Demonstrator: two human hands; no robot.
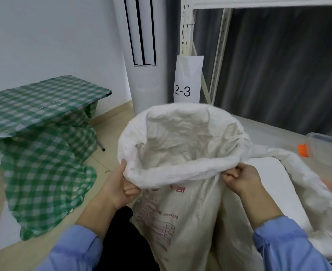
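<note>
Both hands (122, 184) (239, 178) grip sack (180, 202); table (34, 102) left

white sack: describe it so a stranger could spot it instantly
Find the tall white air conditioner. Just before it gapes the white sack, left hand and right hand gripping its rolled rim. Only it carries red print, unlike the plain cloth beside it.

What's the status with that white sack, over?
Left hand and right hand grip white sack by its rolled rim. Sack upright, mouth open. Nothing blocking.
</note>
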